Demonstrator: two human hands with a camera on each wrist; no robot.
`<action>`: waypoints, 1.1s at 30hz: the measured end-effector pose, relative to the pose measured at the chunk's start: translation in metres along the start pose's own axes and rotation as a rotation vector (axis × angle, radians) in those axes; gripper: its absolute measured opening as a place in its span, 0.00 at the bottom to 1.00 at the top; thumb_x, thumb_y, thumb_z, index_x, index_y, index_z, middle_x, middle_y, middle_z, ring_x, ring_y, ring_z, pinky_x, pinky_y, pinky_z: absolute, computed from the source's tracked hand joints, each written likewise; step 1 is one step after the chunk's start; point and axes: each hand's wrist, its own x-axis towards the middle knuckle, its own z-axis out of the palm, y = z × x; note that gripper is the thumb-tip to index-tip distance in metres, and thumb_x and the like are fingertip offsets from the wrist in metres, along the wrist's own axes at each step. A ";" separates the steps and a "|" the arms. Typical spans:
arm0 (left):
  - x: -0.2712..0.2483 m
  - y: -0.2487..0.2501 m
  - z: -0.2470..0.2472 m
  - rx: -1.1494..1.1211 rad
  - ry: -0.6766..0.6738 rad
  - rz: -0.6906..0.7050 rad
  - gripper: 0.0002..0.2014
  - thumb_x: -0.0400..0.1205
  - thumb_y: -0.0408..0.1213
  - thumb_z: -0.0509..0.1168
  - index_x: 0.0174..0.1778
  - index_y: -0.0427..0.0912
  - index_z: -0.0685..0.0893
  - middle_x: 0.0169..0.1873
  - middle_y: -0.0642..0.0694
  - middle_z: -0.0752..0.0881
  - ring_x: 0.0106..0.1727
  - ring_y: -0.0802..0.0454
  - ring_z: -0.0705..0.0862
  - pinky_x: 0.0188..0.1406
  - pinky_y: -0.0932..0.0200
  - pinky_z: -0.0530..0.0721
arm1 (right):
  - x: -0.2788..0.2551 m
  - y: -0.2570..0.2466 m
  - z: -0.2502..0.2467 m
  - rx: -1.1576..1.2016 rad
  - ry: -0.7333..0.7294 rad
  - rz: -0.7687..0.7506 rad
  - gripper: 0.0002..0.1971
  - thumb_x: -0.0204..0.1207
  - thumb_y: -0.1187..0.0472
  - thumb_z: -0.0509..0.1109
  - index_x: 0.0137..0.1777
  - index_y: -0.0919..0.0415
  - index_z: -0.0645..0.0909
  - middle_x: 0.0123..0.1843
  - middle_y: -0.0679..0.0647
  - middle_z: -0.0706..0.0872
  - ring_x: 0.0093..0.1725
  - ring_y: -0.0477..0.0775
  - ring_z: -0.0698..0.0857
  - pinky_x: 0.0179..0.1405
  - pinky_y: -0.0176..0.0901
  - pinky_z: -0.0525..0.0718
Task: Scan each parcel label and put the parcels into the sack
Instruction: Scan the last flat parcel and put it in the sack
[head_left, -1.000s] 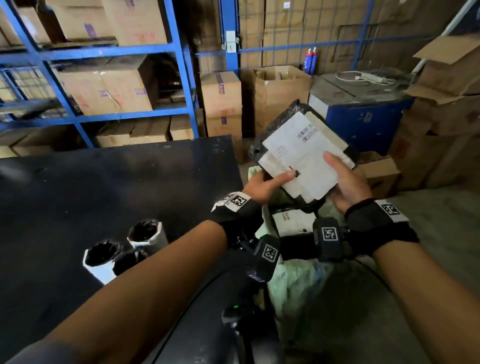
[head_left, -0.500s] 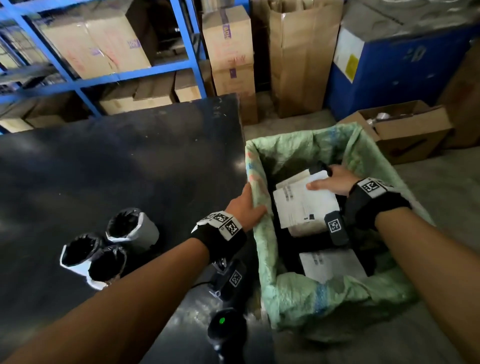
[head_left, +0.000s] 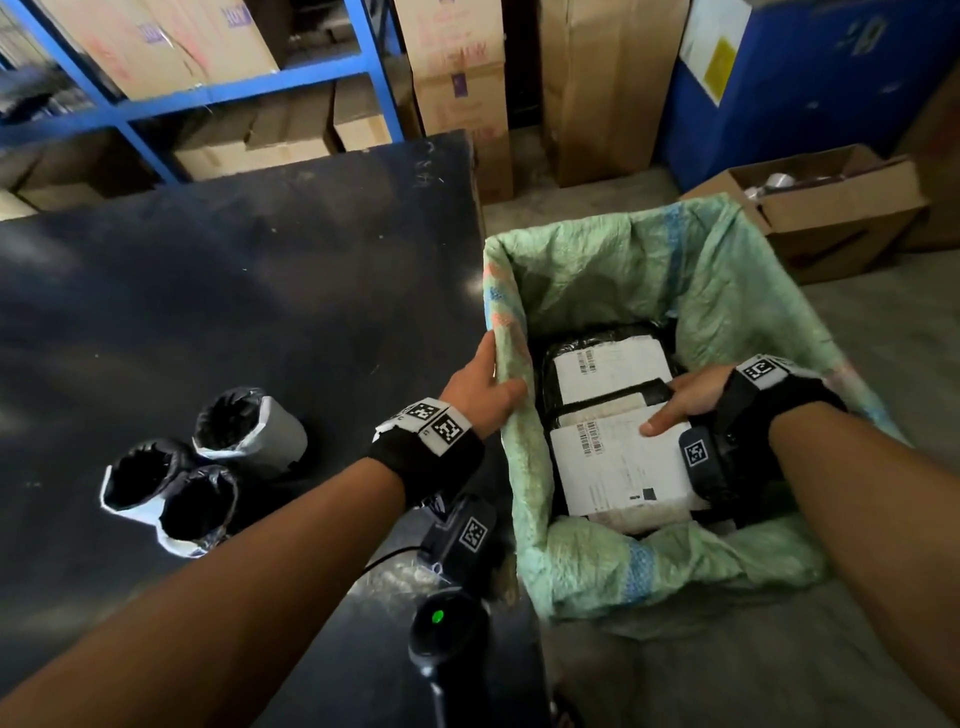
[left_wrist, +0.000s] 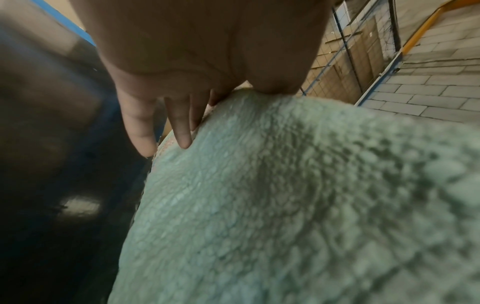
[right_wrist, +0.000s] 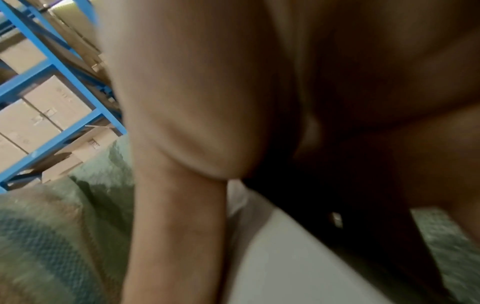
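Note:
A green woven sack (head_left: 727, 291) stands open beside the black table (head_left: 260, 286). My left hand (head_left: 493, 382) pinches its near-left rim, thumb inside and fingers (left_wrist: 182, 127) down the outside of the sack (left_wrist: 285, 185). Inside it, my right hand (head_left: 675, 408) holds a black parcel with a white label (head_left: 618, 462), thumb on top of the label (right_wrist: 285, 257). Behind it lies another labelled parcel (head_left: 608, 364). Three rolled grey parcels (head_left: 249, 426) stand on the table. A black scanner (head_left: 447, 629) with a green light sits at the table's near edge.
Blue shelving (head_left: 249, 88) with cardboard boxes runs behind the table. Tall cartons (head_left: 462, 93) and a blue bin (head_left: 821, 93) stand beyond the sack. An open cardboard box (head_left: 831, 208) sits on the concrete floor to the right.
The labelled parcel, held up in both hands a second ago, has gone down into the sack in my right hand. My left hand left it and took the sack's rim.

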 end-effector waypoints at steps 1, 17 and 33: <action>0.003 -0.004 0.000 -0.012 0.002 -0.001 0.53 0.58 0.55 0.59 0.84 0.57 0.48 0.70 0.40 0.79 0.65 0.39 0.82 0.65 0.41 0.82 | -0.002 -0.001 0.002 -0.023 -0.042 0.012 0.54 0.25 0.39 0.89 0.60 0.59 0.87 0.61 0.56 0.89 0.62 0.57 0.86 0.72 0.50 0.77; 0.004 -0.012 0.000 -0.050 -0.023 0.027 0.49 0.63 0.51 0.60 0.84 0.58 0.49 0.71 0.42 0.79 0.65 0.41 0.82 0.66 0.42 0.82 | 0.000 0.001 0.009 -0.634 0.071 0.423 0.24 0.38 0.39 0.85 0.36 0.46 0.92 0.53 0.54 0.90 0.52 0.56 0.88 0.58 0.49 0.85; -0.068 -0.032 -0.060 0.401 0.110 0.170 0.24 0.83 0.50 0.62 0.71 0.39 0.77 0.65 0.40 0.83 0.66 0.43 0.82 0.61 0.56 0.78 | -0.177 -0.210 0.104 -0.332 0.655 -0.289 0.24 0.75 0.47 0.69 0.59 0.69 0.84 0.53 0.64 0.89 0.52 0.60 0.89 0.52 0.53 0.87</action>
